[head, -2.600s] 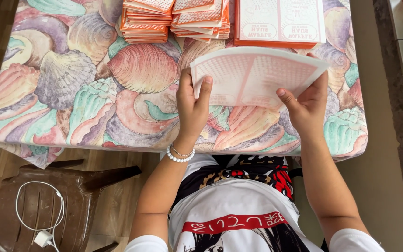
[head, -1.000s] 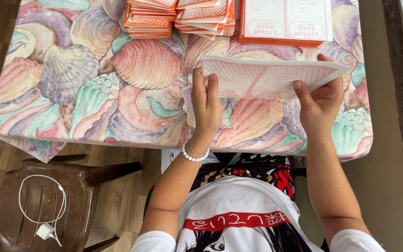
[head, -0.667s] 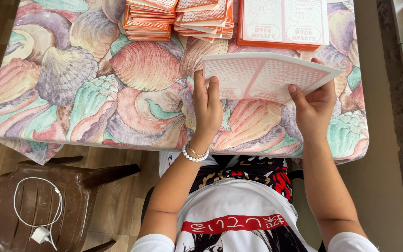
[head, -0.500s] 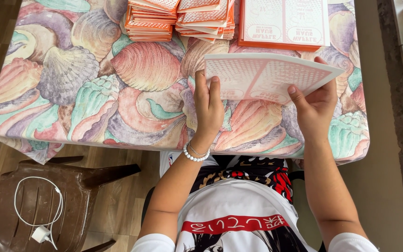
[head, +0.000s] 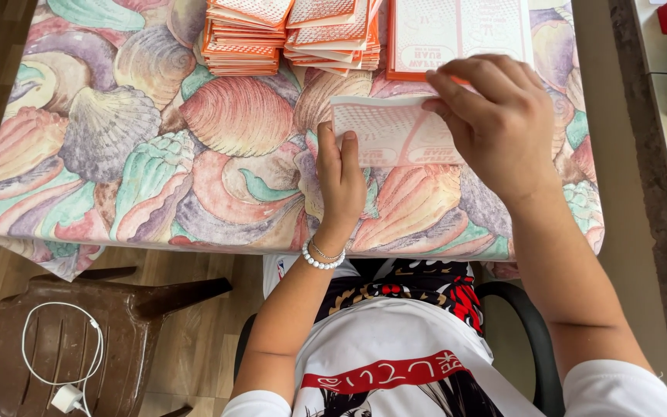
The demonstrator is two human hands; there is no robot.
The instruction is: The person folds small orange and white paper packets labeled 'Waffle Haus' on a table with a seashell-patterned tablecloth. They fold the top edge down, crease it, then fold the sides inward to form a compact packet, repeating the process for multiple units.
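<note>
A white card sheet with red dotted print [head: 391, 133] lies folded flat on the seashell tablecloth [head: 156, 154]. My left hand [head: 341, 181] presses fingertips on its lower left edge. My right hand [head: 497, 123] covers its right part, fingers bent over the upper right edge. A pearl bracelet [head: 322, 259] is on my left wrist.
Two stacks of folded orange-and-white pieces [head: 245, 31] [head: 333, 31] sit at the table's far side. A pile of flat unfolded sheets [head: 457, 35] lies beside them, just above my right hand. A brown plastic chair [head: 71, 340] holding a white charger cable stands at lower left.
The sheet was held up open in both hands. It now lies folded over and smaller on the table, with my right hand moved up and over it.
</note>
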